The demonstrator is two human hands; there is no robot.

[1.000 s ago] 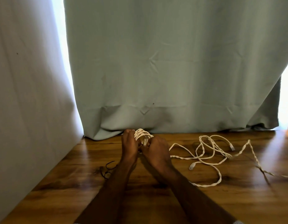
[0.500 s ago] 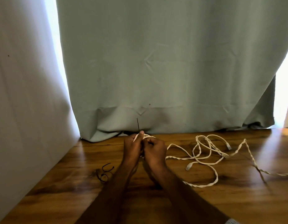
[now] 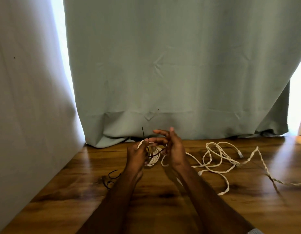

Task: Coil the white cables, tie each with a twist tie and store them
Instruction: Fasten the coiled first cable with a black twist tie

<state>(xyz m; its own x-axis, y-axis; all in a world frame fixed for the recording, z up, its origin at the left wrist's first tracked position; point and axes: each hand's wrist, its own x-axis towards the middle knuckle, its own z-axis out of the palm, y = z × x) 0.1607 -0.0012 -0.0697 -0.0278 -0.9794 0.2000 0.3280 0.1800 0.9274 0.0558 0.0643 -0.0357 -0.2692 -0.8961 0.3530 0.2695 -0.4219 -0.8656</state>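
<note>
White coiled cable (image 3: 152, 157) gripped by left hand (image 3: 136, 153); right hand (image 3: 173, 149) pinches dark twist tie (image 3: 156, 153). Loose cables (image 3: 219, 159) right; spare ties (image 3: 111, 179) left, on wooden table (image 3: 163, 208).

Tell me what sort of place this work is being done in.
Likely a room at home, not a workshop: a wooden table pushed against a window hung with a grey-green curtain, daylight showing at its edges, and a plain white wall on the left.

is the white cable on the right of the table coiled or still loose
Loose. The white twisted cable sprawls in open, uneven loops across the wooden table, one plug end lying free, with no tie visible on it.
</note>
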